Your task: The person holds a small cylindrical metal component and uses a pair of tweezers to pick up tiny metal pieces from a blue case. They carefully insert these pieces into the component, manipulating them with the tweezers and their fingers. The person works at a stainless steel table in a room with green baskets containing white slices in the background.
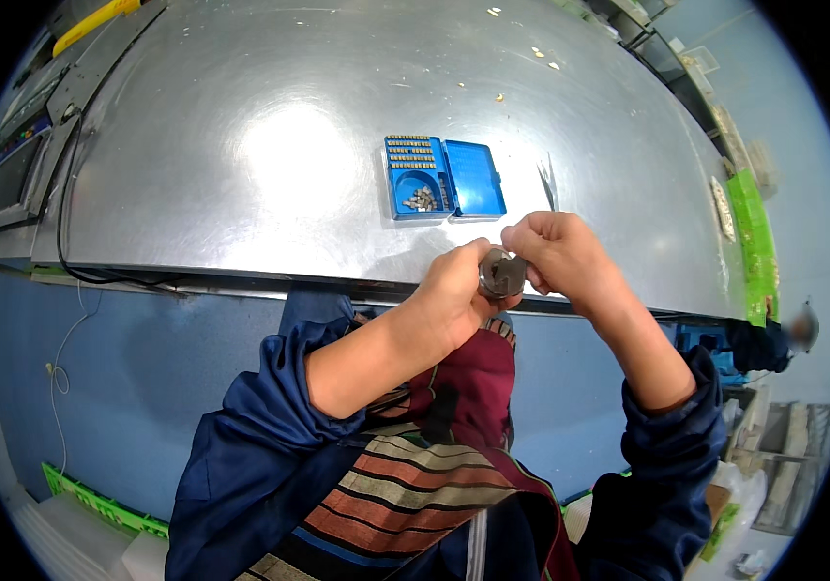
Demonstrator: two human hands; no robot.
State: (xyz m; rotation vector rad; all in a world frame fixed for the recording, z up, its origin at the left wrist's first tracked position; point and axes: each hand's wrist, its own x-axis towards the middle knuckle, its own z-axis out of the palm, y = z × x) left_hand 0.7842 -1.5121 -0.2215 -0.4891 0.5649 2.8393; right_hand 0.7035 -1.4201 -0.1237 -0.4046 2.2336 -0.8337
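We hold the metal part [499,279] in our curled left hand [455,283], at its right side. Our right hand [564,256] bends its fingers at the part's right edge; its grip we cannot tell. Farther: blue case [474,180] left, tweezers [546,184] right.

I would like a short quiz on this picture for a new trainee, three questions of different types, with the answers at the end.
1. True or false: the left hand holds a round metal part.
2. Where is the heap of loose metal pieces?
A) On the floor
B) In the round compartment of the blue case
C) Inside the opened lid
3. Fill the gap: the thin pointed metal tool lies on the table, to the ____ of the blue case as the person sees it.

Key:
1. True
2. B
3. right
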